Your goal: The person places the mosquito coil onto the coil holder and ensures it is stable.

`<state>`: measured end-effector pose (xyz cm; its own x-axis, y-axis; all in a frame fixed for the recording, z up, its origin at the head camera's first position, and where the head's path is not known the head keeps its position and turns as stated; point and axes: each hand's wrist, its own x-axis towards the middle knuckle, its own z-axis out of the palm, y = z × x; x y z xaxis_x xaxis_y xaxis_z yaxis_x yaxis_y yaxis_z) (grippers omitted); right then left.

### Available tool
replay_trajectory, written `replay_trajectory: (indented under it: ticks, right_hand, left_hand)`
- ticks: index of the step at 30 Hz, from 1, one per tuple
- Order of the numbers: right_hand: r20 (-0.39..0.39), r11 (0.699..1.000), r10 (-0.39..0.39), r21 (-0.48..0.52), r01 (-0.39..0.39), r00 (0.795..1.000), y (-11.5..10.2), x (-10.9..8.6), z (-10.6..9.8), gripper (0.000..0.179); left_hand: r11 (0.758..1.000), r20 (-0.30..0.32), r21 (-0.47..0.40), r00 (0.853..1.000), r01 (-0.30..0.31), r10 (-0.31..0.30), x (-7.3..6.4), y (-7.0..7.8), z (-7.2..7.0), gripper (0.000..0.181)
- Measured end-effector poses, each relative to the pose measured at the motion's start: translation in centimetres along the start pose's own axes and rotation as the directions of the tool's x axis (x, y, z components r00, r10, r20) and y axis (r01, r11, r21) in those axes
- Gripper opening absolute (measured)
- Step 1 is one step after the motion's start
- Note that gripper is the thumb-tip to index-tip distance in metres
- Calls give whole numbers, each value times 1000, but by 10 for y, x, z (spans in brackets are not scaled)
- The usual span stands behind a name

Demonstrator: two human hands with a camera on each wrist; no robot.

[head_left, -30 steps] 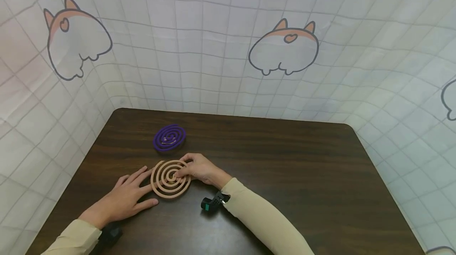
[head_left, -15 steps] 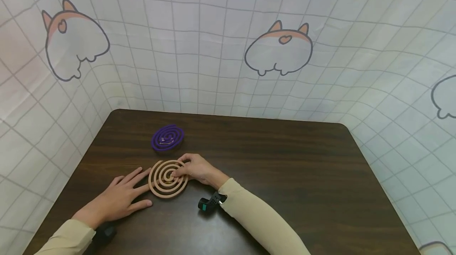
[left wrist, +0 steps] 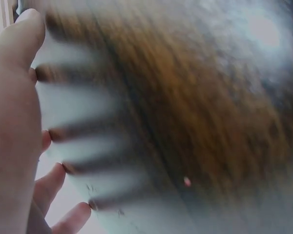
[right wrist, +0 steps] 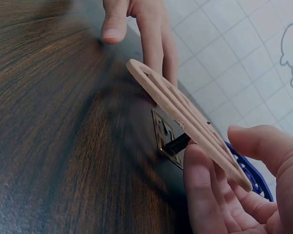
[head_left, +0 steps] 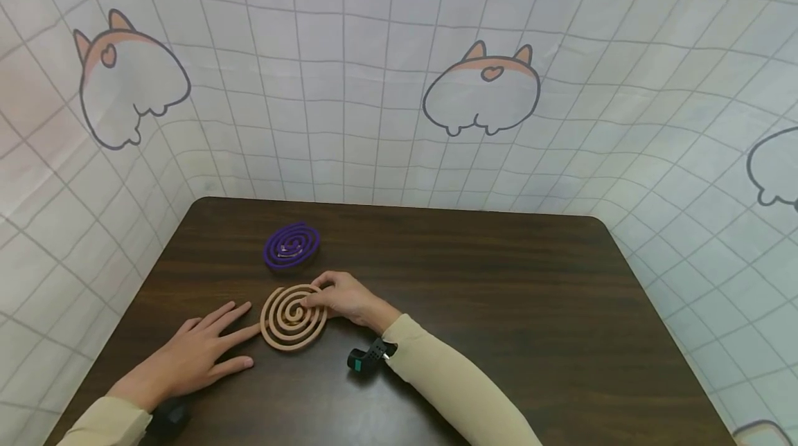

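A tan mosquito coil (head_left: 298,313) lies tilted just above the table, and my right hand (head_left: 354,302) pinches its right side between thumb and fingers. In the right wrist view, the coil (right wrist: 198,134) sits over a small brassy metal stand (right wrist: 161,136) with a dark upright piece beneath it. My left hand (head_left: 187,359) is spread over the table with straight fingers. Its index finger reaches the coil's left edge; whether the tip touches the stand is hidden. In the left wrist view, fingertips of the left hand (left wrist: 14,112) rest on or near the tabletop.
A purple mosquito coil (head_left: 268,252) stands behind the tan one, with a shiny bit of metal at its centre. The dark wooden table (head_left: 499,307) has a white grid-patterned curtain (head_left: 374,86) around its back and sides. Black wrist straps (head_left: 372,356) are worn.
My left hand has drawn back to the left, its index finger now reaching less far under the coil. The right hand keeps its pinch, nearly in place. The head view has shifted slightly.
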<state>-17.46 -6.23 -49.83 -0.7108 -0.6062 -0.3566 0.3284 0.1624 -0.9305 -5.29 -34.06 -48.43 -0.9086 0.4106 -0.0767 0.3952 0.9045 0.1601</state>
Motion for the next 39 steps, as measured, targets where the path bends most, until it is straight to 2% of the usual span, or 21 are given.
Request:
replay_trajectory:
  ticks: [6, 12, 18, 30, 39]
  right_hand:
    - [-4, 999, 2, -52, -2, 1000, -4, -5, -5, 23]
    - [5, 1000, 22, -8, -22, 1000, -9, -11, -15, 22]
    - [-5, 1000, 18, -2, -18, 1000, -12, -20, -35, 26]
    - [-51, 987, -24, -160, 16, 998, -22, -60, -88, 39]
    - [-59, 960, -34, -281, 16, 998, -30, -94, -118, 52]
  left_hand:
    - [1000, -5, 15, 1000, 3, -3, -3, -8, -2, 59]
    - [1000, -23, 25, 1000, 12, -12, -9, -19, -7, 59]
    - [1000, -56, 12, 998, 26, -25, -12, -29, -16, 61]
    - [999, -155, 8, 987, 33, -31, -7, -43, -39, 71]
    - [998, -173, 49, 984, 37, -28, 3, -44, -55, 77]
